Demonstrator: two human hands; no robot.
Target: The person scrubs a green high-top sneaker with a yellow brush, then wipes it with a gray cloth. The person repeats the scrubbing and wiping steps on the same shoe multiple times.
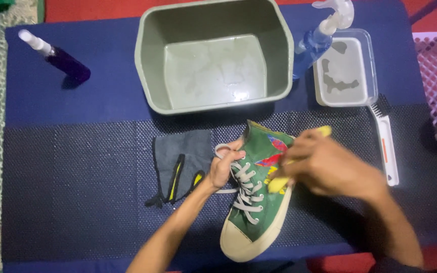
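A green high-top sneaker (255, 212) with grey laces and a cream toe cap lies on a dark mesh mat, toe toward me. My left hand (224, 164) grips its tongue and laces near the ankle opening. My right hand (324, 167), blurred, is closed around a yellow brush (277, 185) that presses against the shoe's side panel, where a red and blue patch shows. The brush's yellow handle end sticks out above my fingers.
A grey-green plastic basin (153, 65) holding shallow water stands behind the shoe. A blue spray bottle (309, 48), a clear tray (373, 65) of water and a white brush (388, 146) sit to the right. A purple spray bottle (67, 64) lies far left. A grey cloth (185, 151) lies beside the shoe.
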